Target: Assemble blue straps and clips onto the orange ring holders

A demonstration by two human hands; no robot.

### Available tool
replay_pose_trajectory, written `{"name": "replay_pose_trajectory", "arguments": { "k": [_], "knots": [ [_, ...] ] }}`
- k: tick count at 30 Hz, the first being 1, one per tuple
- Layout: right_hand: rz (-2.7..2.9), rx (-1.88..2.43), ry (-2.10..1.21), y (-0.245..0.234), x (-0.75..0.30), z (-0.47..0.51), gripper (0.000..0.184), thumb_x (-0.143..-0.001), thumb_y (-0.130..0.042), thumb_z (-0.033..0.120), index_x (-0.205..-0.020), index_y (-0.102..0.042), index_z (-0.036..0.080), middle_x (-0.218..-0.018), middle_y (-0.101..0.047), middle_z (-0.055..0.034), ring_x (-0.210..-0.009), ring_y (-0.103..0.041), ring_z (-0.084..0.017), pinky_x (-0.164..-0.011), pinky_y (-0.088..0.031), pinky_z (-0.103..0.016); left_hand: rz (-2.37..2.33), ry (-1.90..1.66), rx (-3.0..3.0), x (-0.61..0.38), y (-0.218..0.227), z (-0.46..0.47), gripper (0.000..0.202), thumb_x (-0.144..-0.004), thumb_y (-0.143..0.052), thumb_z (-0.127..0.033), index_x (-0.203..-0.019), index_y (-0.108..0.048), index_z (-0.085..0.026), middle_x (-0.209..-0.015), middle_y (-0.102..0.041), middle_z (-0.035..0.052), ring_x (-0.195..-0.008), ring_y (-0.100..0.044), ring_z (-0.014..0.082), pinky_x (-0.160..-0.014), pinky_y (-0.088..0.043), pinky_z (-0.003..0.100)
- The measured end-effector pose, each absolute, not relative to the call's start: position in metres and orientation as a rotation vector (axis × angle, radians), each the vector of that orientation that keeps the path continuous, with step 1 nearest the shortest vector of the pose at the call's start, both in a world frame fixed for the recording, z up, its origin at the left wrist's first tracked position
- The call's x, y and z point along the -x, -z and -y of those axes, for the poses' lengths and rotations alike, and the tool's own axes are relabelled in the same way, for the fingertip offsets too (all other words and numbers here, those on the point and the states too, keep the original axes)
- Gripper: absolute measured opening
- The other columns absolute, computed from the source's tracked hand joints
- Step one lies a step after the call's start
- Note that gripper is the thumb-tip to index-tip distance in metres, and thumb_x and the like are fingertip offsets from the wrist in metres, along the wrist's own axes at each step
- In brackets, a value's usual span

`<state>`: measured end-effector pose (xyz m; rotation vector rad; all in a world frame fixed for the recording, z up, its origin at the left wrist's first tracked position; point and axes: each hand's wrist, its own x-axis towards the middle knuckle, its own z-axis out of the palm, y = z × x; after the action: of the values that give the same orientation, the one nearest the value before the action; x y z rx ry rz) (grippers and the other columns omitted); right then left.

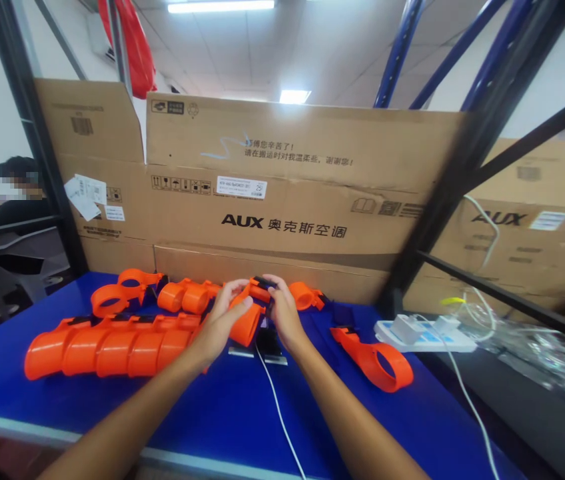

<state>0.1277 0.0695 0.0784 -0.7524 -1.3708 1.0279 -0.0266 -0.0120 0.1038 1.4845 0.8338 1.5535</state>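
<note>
My left hand [223,312] is closed around the side of an orange plastic tape dispenser [245,325], its wide ring facing down. On the other side, my right hand [284,308] grips the same dispenser near its black end piece [264,283]. My fingers partly hide where the two parts meet. Just below the hands, a dark object [268,341] with pale metal edges lies on the blue tabletop [232,413]; its kind is unclear. A white cable [277,400] runs from it toward the front edge.
A row of several orange dispensers [112,352] lies left, with more behind [110,300]. Another dispenser [387,367] rests at right, beside a white power strip [427,335] with plugs. Cardboard [287,260] walls the back. Dark rack posts [407,253] frame the table. A person [20,193] sits far left.
</note>
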Motion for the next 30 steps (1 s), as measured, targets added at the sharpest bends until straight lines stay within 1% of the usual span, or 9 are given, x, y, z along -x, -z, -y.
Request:
{"name": "replay_pose_trajectory", "arguments": {
  "k": [4,8,12,14,17,19,21,27,30],
  "knots": [
    [1.364,0.776,-0.938,-0.074,-0.142,-0.063,0.044,-0.086,-0.059,0.039,-0.128,-0.057,0.028,-0.119,-0.066,-0.0039,-0.108,-0.062,-0.024,-0.092,-0.052,-0.038,-0.726,-1.445,-0.93,-0.002,-0.081,0.0,0.053,-0.083,-0.073,-0.044,-0.132,-0.055,-0.031,-0.138,-0.06,0.0076,-0.122,-0.06,0.0279,-0.103,-0.047,0.041],
    [1.44,0.741,-1.066,-0.067,-0.152,-0.051,0.048,-0.085,-0.065,0.036,-0.131,-0.053,0.028,-0.114,-0.068,-0.0049,-0.105,-0.064,-0.023,-0.093,-0.052,-0.038,-0.725,-1.525,-0.775,-0.018,-0.058,-0.018,0.051,-0.073,-0.082,-0.042,-0.118,-0.065,-0.025,-0.12,-0.07,0.0083,-0.107,-0.068,0.0264,-0.094,-0.05,0.037],
    [1.446,0.744,-1.166,-0.054,-0.162,-0.04,0.05,-0.081,-0.067,0.03,-0.13,-0.056,0.028,-0.113,-0.069,-0.005,-0.087,-0.066,-0.02,-0.075,-0.055,-0.032,-0.717,-1.531,-0.88,-0.017,-0.037,-0.034,0.045,-0.068,-0.086,-0.042,-0.105,-0.073,-0.019,-0.108,-0.074,0.0095,-0.101,-0.068,0.0258,-0.09,-0.049,0.034],
    [1.42,0.751,-1.232,-0.047,-0.165,-0.036,0.051,-0.077,-0.067,0.027,-0.127,-0.058,0.027,-0.097,-0.069,-0.0026,-0.07,-0.062,-0.016,-0.063,-0.053,-0.027,-0.734,-1.566,-0.916,-0.012,-0.03,-0.037,0.046,-0.067,-0.087,-0.042,-0.104,-0.074,-0.019,-0.105,-0.074,0.0085,-0.099,-0.068,0.0246,-0.089,-0.048,0.033],
    [1.404,0.772,-1.291,-0.041,-0.164,-0.034,0.03,-0.077,-0.067,0.029,-0.106,-0.063,0.022,-0.074,-0.062,0.0026,-0.057,-0.058,-0.012,-0.056,-0.052,-0.025,-0.732,-1.603,-0.89,-0.006,-0.023,-0.035,0.047,-0.068,-0.085,-0.045,-0.105,-0.073,-0.019,-0.102,-0.074,0.0066,-0.094,-0.068,0.0227,-0.085,-0.049,0.032],
    [1.426,0.804,-1.29,-0.039,-0.162,-0.034,0.019,-0.078,-0.066,0.034,-0.092,-0.062,0.02,-0.065,-0.059,0.0041,-0.052,-0.057,-0.012,-0.053,-0.053,-0.026,-0.713,-1.602,-0.853,-0.004,-0.021,-0.031,0.048,-0.069,-0.084,-0.048,-0.107,-0.072,-0.02,-0.1,-0.074,0.0059,-0.09,-0.068,0.0218,-0.082,-0.05,0.031],
    [1.446,0.825,-1.276,-0.037,-0.16,-0.034,0.018,-0.079,-0.065,0.036,-0.085,-0.06,0.02,-0.061,-0.058,0.0048,-0.048,-0.056,-0.012,-0.05,-0.053,-0.026,-0.703,-1.609,-0.835,-0.005,-0.022,-0.027,0.05,-0.068,-0.085,-0.048,-0.107,-0.072,-0.02,-0.098,-0.074,0.005,-0.087,-0.068,0.0208,-0.079,-0.05,0.03],
    [1.548,0.959,-1.034,-0.032,-0.163,-0.032,0.017,-0.082,-0.059,0.037,-0.082,-0.062,0.02,-0.053,-0.058,0.0049,-0.041,-0.054,-0.013,-0.041,-0.044,-0.023,-0.665,-1.577,-0.84,-0.009,-0.029,-0.02,0.043,-0.064,-0.088,-0.049,-0.088,-0.07,-0.019,-0.076,-0.065,-0.0026,-0.067,-0.06,0.013,-0.067,-0.046,0.024],
    [1.624,0.995,-0.931,-0.032,-0.163,-0.03,0.016,-0.082,-0.058,0.036,-0.081,-0.063,0.021,-0.052,-0.058,0.0047,-0.041,-0.054,-0.013,-0.042,-0.043,-0.023,-0.695,-1.579,-0.862,-0.009,-0.032,-0.018,0.04,-0.065,-0.087,-0.049,-0.082,-0.069,-0.018,-0.071,-0.061,-0.0039,-0.066,-0.057,0.0116,-0.065,-0.043,0.023]
  ]
}}
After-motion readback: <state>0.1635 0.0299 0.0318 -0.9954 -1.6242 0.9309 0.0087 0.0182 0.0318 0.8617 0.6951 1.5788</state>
